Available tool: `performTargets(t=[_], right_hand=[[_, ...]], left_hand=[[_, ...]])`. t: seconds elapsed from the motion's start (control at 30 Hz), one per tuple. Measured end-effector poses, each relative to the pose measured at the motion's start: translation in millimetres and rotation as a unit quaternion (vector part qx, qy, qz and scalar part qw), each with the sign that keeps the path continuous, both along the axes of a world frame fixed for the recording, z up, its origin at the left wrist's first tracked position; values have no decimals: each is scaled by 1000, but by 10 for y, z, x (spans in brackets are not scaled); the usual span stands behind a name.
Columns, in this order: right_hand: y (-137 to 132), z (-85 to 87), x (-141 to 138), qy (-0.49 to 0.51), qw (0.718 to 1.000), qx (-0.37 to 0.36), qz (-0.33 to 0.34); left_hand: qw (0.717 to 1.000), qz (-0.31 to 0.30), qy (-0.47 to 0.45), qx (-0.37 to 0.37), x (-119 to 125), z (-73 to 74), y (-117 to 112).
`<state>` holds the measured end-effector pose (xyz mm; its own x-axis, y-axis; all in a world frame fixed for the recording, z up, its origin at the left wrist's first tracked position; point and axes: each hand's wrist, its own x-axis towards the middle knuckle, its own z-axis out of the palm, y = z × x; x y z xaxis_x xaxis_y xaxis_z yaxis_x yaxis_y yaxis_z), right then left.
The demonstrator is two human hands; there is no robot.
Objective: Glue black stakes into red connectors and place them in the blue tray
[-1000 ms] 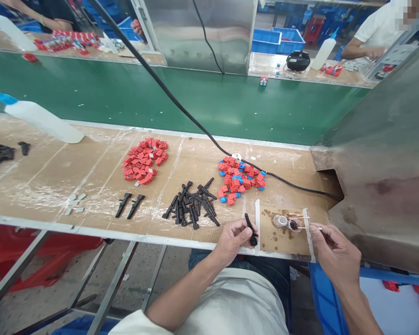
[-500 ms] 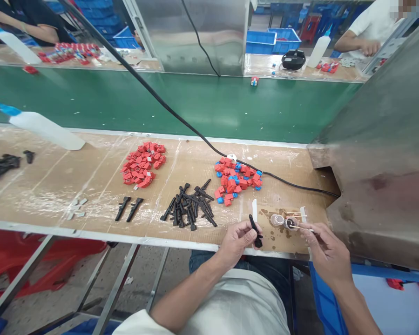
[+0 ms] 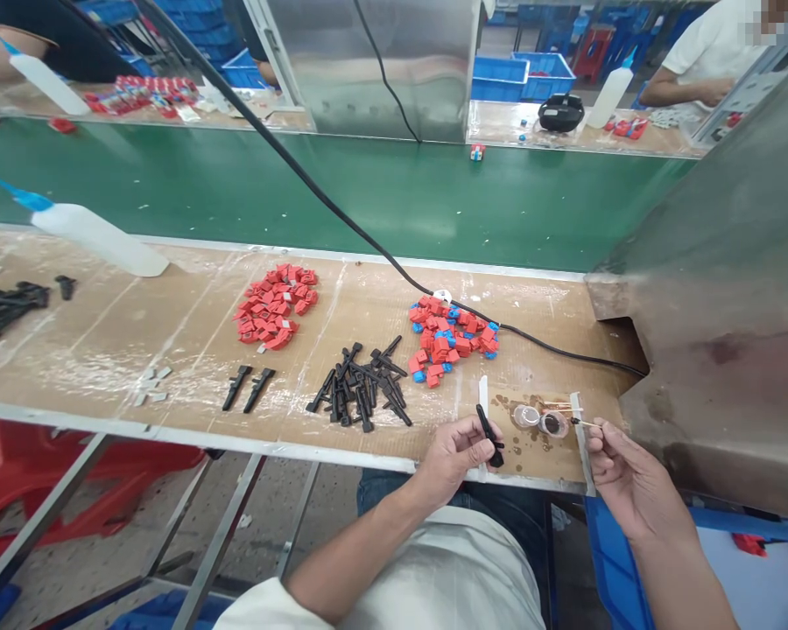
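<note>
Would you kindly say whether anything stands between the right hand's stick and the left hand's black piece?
Between stick and black piece, a dark-filled cup and clear container sit on the worktop; nothing visible higher.

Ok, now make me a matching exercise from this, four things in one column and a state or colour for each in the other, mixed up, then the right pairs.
Things:
1. left hand
2. right hand
3. near bottle
4. small pot

States or colours:
A. whitish, with a blue nozzle
B. pinching a thin stick
C. dark inside
D. gripping a black part

Right pairs: 1-D, 2-B, 3-A, 4-C
</note>
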<state>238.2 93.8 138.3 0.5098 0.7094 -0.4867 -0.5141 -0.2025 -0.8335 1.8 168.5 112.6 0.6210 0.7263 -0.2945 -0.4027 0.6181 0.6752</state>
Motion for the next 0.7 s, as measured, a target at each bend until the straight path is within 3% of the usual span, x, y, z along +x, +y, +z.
performTargets(t=[0.1, 0.17, 0.37, 0.5, 0.7], right_hand=[[6, 22, 15, 72, 997, 1, 3], [-7, 60, -7, 64, 998, 14, 22], [-213, 299, -345, -155, 986, 47, 41], [-402, 423, -623, -343, 932, 68, 97], [-450, 418, -732, -537, 807, 146, 199]], left_hand=[[1000, 6, -14, -15, 29, 17, -8], [999, 9, -29, -37, 50, 31, -12], [992, -7, -76, -97, 89, 63, -12], [990, -13, -87, -114, 97, 63, -18], [991, -19, -75, -111, 93, 66, -37]])
